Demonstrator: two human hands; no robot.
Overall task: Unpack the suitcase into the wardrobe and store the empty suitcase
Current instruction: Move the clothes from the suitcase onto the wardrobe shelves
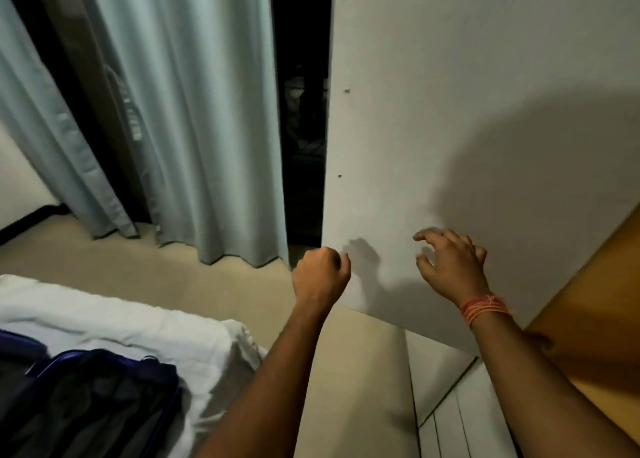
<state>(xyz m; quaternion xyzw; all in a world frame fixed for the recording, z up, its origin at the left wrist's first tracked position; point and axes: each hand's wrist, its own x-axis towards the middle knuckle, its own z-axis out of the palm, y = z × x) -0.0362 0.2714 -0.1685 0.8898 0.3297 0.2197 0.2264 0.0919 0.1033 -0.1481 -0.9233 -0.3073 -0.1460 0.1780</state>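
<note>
While fingers (436, 237) hover curled, the wardrobe door (450, 111) stands just beyond.

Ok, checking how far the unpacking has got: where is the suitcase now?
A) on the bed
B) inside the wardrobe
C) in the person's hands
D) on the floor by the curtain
A: the dark blue suitcase lies on the white-sheeted bed at lower left, while the left hand and right hand are up by the wardrobe door.

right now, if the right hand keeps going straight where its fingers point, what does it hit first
Most likely the white wardrobe door: the right hand reaches toward its face with fingers loosely curled, and nothing shows between them. Depth is unclear.
</note>
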